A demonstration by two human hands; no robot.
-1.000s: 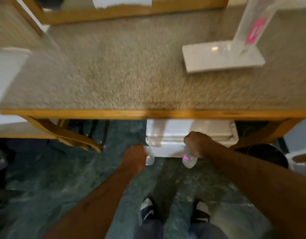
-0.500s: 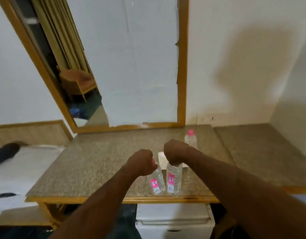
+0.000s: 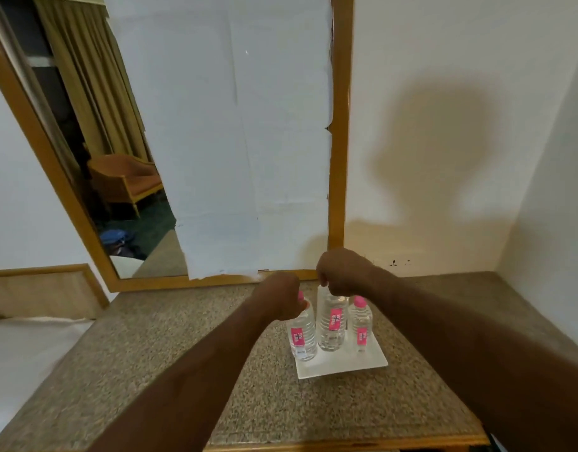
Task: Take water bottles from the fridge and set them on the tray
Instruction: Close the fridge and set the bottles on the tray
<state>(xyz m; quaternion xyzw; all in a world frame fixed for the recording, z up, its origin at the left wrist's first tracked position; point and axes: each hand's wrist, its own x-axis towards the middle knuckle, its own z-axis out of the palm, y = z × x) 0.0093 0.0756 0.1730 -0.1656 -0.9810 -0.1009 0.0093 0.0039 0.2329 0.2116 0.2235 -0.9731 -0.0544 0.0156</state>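
A white square tray (image 3: 372, 362) lies on the speckled stone desk (image 3: 170, 347). Three clear water bottles with pink labels stand upright over it. My left hand (image 3: 279, 300) is closed around the neck of the left bottle (image 3: 303, 337), whose base sits at the tray's front left corner. My right hand (image 3: 341, 275) grips the top of the middle bottle (image 3: 331, 324), hiding its cap. The third bottle (image 3: 361, 326), with a pink cap, stands free at the right. The fridge is out of view.
A wood-framed mirror (image 3: 338, 141), mostly covered with white paper, leans on the wall behind the desk. The wall corner closes in at the right. A white bed (image 3: 23, 347) lies to the left. The desk's wooden front edge (image 3: 346, 443) runs along the bottom.
Both hands rose from the fridge below the desk with a bottle each, then carried them forward from the desk's front edge onto the tray beside the third bottle.
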